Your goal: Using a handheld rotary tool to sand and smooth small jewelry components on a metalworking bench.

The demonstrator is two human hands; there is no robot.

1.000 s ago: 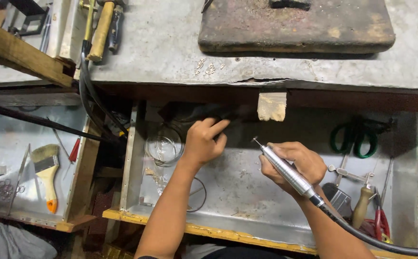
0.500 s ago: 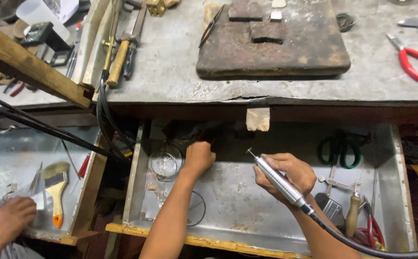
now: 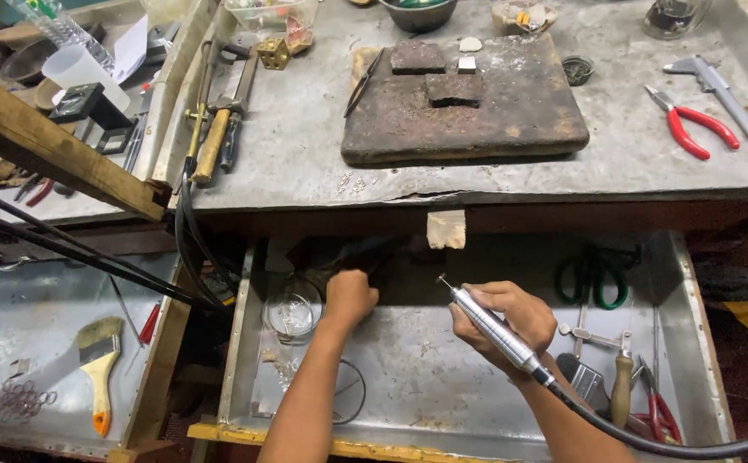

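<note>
Inside metal drawer [image 3: 691, 317], right hand [image 3: 511, 321] is gripping rotary handpiece [image 3: 494, 327] w/ fingers closed; left hand [image 3: 350, 296] is reaching under bench, fingers curled, maybe on dark cloth [image 3: 348, 255].

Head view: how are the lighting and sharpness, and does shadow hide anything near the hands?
Head view: the bench top is evenly lit and sharp; the back of the metal drawer lies in deep shadow under the bench edge, so what the left hand touches cannot be told; the right hand and its rotary handpiece are clear; straight edges bow slightly toward the frame borders.
</note>
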